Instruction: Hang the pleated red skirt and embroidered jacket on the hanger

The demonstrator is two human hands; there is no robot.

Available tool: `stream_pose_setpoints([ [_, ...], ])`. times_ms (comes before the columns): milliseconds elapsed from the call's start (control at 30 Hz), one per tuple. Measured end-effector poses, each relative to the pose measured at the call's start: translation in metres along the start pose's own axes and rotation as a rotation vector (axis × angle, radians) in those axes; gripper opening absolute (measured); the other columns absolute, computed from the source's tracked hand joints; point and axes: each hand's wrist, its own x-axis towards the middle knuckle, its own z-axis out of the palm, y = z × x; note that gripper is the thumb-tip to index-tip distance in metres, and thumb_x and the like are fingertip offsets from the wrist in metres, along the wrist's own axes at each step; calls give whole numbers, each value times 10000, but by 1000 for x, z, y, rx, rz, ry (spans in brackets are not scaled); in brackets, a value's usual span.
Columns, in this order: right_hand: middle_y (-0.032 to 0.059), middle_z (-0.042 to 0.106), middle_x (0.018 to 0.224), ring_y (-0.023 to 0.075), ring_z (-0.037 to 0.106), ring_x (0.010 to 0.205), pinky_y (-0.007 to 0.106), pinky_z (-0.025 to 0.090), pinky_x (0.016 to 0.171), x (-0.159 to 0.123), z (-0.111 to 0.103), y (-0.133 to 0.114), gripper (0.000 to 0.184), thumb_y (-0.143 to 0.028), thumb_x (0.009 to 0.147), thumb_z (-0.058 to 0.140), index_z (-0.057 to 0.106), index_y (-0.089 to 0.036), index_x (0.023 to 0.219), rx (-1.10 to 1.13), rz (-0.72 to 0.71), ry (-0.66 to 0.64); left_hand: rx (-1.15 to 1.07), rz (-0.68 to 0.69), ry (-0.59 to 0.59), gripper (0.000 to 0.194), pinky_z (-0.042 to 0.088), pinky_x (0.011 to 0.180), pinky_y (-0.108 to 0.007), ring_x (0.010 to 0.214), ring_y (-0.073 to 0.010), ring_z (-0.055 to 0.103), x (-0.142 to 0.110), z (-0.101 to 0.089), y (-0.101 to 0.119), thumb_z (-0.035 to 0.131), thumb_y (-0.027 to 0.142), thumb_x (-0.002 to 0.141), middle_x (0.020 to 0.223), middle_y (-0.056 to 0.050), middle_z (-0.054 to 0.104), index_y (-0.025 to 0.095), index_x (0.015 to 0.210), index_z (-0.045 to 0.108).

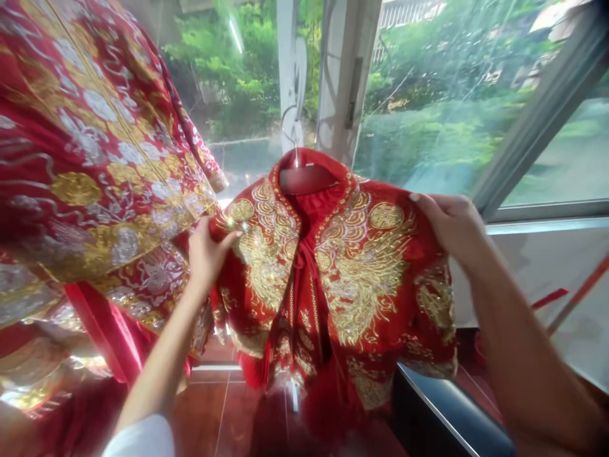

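So the main thing here is a short red jacket (371, 292) with gold embroidery, sitting right in the middle of the frame with a hanger (296, 154) poking up out of its collar. My read is that the step in hand is spreading it out by the shoulders. The left hand (208, 251) is at the shoulder on the left of the frame, thumb stretched out over the front, the rest of the fingers around the edge, nipping a bit of cloth in a partly closed grip. The right hand (450, 228) looks pinched onto the opposite shoulder, though what its fingers do behind the cloth I can't tell. Any next move would call for an even hold on both sides so the shoulders stay level, imo. Can't tell if the hanger's hook is caught on the white hook (299, 70) at top centre or just in front of it. As for direction: collar toward the top of the frame, hem toward the bottom, front facing the camera. The collar-to-hem line runs pretty much straight up and down, shoulders straight across; it's about as wide as tall, so no obvious long axis, and the bottom's blurry anyway. Bigger embroidered red robe (109, 158) fills the upper left.
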Motion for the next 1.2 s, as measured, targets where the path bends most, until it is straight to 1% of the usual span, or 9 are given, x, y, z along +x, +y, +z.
stream_pose_setpoints([
  [133,138,657,836,147,484,651,304,320,638,-23,37,-3,338,-247,956,382,674,-81,917,-368,-19,418,322,-30,204,778,358,1047,-566,1310,-421,404,-28,17,32,586,492,852,1396,-311,425,12,1417,348],
  [233,205,652,1043,241,575,910,376,416,810,-26,54,6,408,-236,948,312,640,-47,1100,-337,-127,445,333,10,206,866,273,1104,-583,1380,-420,310,-42,17,37,548,540,859,1466,-312,334,8,1473,247],
  [367,230,492,1363,323,435,1271,503,325,1050,-76,73,10,542,-365,925,450,450,-56,1370,-324,-338,521,281,212,241,1007,104,1152,-618,1447,-429,145,-99,36,29,599,602,794,1537,-276,191,90,1523,130],
  [433,226,418,1417,362,373,1322,558,307,1045,-124,96,8,621,-427,876,555,409,-116,1393,-358,-388,559,282,338,291,927,177,1124,-633,1421,-434,202,-139,57,19,648,548,782,1495,-262,244,157,1498,208],
  [600,252,500,1266,356,506,1155,533,418,917,-202,154,37,497,-413,879,541,534,-100,1265,-404,-235,381,259,203,94,520,452,948,-550,1271,-382,444,-199,81,-14,597,224,834,1346,-257,434,134,1327,457],
  [700,149,638,1034,231,615,938,375,482,839,-204,148,70,309,-283,914,393,636,-142,1045,-180,-217,267,210,217,141,395,526,848,-431,1072,-296,601,-210,55,-27,551,170,819,1165,-195,588,137,1213,544],
  [867,33,563,619,157,531,565,277,446,599,-211,126,78,225,-221,852,367,562,-176,749,16,-31,158,171,-157,167,257,460,475,-258,439,-145,550,-229,20,-14,473,206,824,618,-20,622,124,1030,602],
  [1067,283,483,1321,363,475,1199,521,398,974,-197,131,60,555,-392,788,564,530,-50,1224,-163,-153,197,188,-84,282,265,530,800,-368,923,-259,658,-231,20,6,531,220,779,968,-157,667,137,1025,583],
  [1200,182,662,914,266,615,845,400,482,795,-185,119,70,334,-244,762,396,636,-103,947,8,-12,93,134,-194,202,196,513,707,-357,745,-233,640,-235,16,21,435,191,823,796,-103,643,169,962,572],
])
